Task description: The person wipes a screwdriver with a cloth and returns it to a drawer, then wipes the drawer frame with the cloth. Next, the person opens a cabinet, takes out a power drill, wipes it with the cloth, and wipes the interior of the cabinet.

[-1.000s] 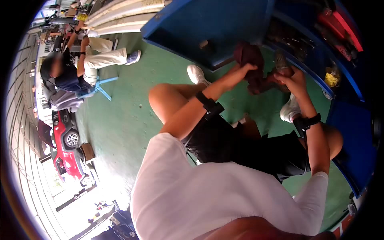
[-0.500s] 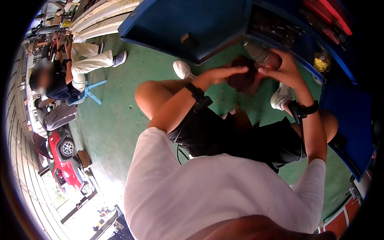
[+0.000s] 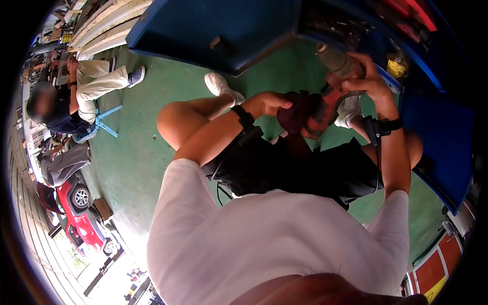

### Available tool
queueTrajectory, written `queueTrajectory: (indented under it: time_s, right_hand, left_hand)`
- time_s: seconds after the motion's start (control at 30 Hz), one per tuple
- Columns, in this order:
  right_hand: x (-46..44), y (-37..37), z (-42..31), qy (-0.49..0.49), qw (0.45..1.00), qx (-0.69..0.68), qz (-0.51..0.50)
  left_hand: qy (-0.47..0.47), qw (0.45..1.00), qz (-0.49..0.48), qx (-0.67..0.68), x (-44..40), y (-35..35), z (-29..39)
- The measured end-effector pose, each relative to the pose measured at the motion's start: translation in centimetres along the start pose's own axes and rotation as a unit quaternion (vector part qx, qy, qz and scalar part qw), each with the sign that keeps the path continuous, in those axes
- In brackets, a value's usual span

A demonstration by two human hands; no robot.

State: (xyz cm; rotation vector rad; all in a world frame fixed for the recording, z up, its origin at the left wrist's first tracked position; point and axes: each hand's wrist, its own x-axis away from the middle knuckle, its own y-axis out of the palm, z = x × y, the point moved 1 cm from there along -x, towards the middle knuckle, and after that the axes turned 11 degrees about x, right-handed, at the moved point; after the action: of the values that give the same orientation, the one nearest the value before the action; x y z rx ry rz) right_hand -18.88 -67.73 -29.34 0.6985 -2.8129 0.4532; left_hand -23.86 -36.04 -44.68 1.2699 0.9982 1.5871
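Observation:
In my right hand point(image 3: 373, 81) is a red cordless drill point(image 3: 329, 99), gripped near its grey nose, which points up and away from me. Its handle slants down toward my left hand. A dark maroon cloth point(image 3: 290, 116) is bunched in my left hand point(image 3: 274, 103), beside the lower end of the drill's handle. My left thumb lies over the top of the cloth, and the other fingers are partly hidden. Both hands are above the green floor, in front of my knees.
Blue metal cabinet doors point(image 3: 178, 35) stand ahead and a blue panel point(image 3: 437, 147) is at right. Tools and a yellow item point(image 3: 396, 68) fill the cabinet. At left a person point(image 3: 61, 104) sits on a light-blue stool point(image 3: 108, 119); farther off is a red car point(image 3: 84, 223).
The drill has turned so its red body and handle show, its nose tipping up. My left hand and the cloth have shifted lower, beside the handle. The whole view has moved slightly.

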Motion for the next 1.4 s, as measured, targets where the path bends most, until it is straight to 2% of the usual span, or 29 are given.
queueTrajectory:
  time_s: [0.07, 0.1, 0.2, 0.27, 0.4, 0.47, 0.5, 0.57, 0.7, 0.77, 0.8, 0.83, 0.87, 0.9, 0.97, 1.0, 1.03, 1.1, 1.13, 1.2, 1.23, 1.3, 1.33, 1.37, 1.4]
  right_hand:
    - [-0.1, -0.1, 0.6, -0.035, 0.989, -0.125, 0.068]
    - [-0.4, -0.5, 1.5, -0.034, 0.989, -0.126, 0.071]
    - [-1.7, -0.8, 3.9, 0.011, 0.976, -0.217, -0.024]
    - [-2.6, 0.9, 2.9, -0.093, 0.962, -0.256, 0.015]
    - [-3.0, 1.5, -0.1, -0.091, 0.955, -0.282, -0.028]
    - [-4.4, 0.7, 1.7, -0.124, 0.913, -0.352, -0.164]
    - [-4.3, 0.8, 1.1, -0.12, 0.914, -0.349, -0.165]
    - [-3.9, 1.4, -0.1, -0.141, 0.923, -0.319, -0.162]
    - [-3.2, 1.9, -1.4, -0.179, 0.916, -0.304, -0.19]
    - [-3.7, 1.5, -1.5, -0.202, 0.957, -0.173, -0.118]
    - [-3.9, 1.5, -1.9, -0.202, 0.957, -0.17, -0.123]
    - [-3.9, 1.5, -2.4, -0.196, 0.978, -0.062, -0.033]
    - [-4.1, 1.5, -3.0, -0.187, 0.98, 0.047, 0.057]
    - [-4.1, 1.9, -2.3, -0.192, 0.979, 0.048, 0.054]
    - [-4.4, 2.8, 0.0, 0.008, 0.992, -0.11, 0.056]
    - [-3.6, 4.2, -1.3, 0.026, 0.996, -0.052, 0.071]
    - [-3.4, 5.1, -0.9, 0.017, 0.997, -0.049, 0.062]
    - [-2.8, 7.4, -2.3, -0.001, 0.994, -0.086, 0.062]
    - [-3.2, 8.3, -2.5, -0.006, 0.995, -0.083, 0.056]
    - [-4.0, 9.5, -3.0, -0.081, 0.987, -0.066, 0.118]
    - [-4.3, 10.0, -3.6, -0.082, 0.988, -0.063, 0.116]
    - [-4.8, 10.4, -4.6, -0.078, 0.987, 0.04, 0.136]
    - [-5.3, 10.8, -3.8, -0.056, 0.987, -0.021, 0.151]
    - [-5.2, 10.9, -3.8, -0.053, 0.987, -0.023, 0.149]
    - [-5.4, 10.9, -3.9, -0.021, 0.989, -0.041, 0.142]
  left_hand:
    - [0.004, 0.992, -0.092, 0.091, -1.1, -0.8, -1.3]
    - [0.003, 0.985, -0.123, 0.121, -1.7, -0.6, -1.6]
    - [0.103, 0.95, -0.233, 0.18, -2.1, 4.7, -3.1]
    - [0.132, 0.954, -0.18, 0.199, -1.3, 10.9, -1.8]
    - [0.141, 0.959, -0.126, 0.211, -0.6, 15.7, -1.1]
    - [0.169, 0.968, -0.059, 0.175, -1.1, 17.1, -1.0]
    - [0.17, 0.967, -0.063, 0.178, -1.3, 17.4, -1.2]
    - [0.123, 0.961, -0.136, 0.207, -1.5, 17.8, -1.6]
    - [0.094, 0.98, -0.076, 0.16, -0.5, 18.3, -1.6]
    - [0.087, 0.99, 0.0, 0.115, -0.8, 17.8, -1.4]
    - [0.091, 0.989, -0.003, 0.116, -0.7, 18.2, -0.9]
    - [0.134, 0.987, 0.079, 0.037, -0.4, 18.7, 0.0]
    - [0.175, 0.97, 0.162, -0.041, 0.0, 19.0, 0.9]
    - [0.182, 0.969, 0.163, -0.042, -0.1, 18.5, 1.3]
    - [0.314, 0.926, 0.157, -0.139, -0.6, 16.5, 2.7]
    - [0.359, 0.905, 0.155, -0.167, -0.9, 15.3, 3.1]
    - [0.369, 0.9, 0.158, -0.169, -1.1, 14.7, 3.3]
    - [0.45, 0.807, 0.273, -0.267, -1.1, 14.0, 4.3]
    - [0.456, 0.803, 0.275, -0.267, -1.2, 13.9, 4.5]
    - [0.464, 0.752, 0.34, -0.322, -1.5, 13.7, 5.0]
    - [0.467, 0.751, 0.339, -0.321, -1.9, 13.7, 4.7]
    - [0.464, 0.679, 0.393, -0.412, -2.7, 13.7, 4.0]
    - [0.454, 0.7, 0.375, -0.403, -3.3, 13.3, 3.6]
    - [0.452, 0.702, 0.378, -0.402, -3.6, 12.8, 3.2]
    - [0.464, 0.663, 0.372, -0.455, -3.8, 12.5, 3.4]
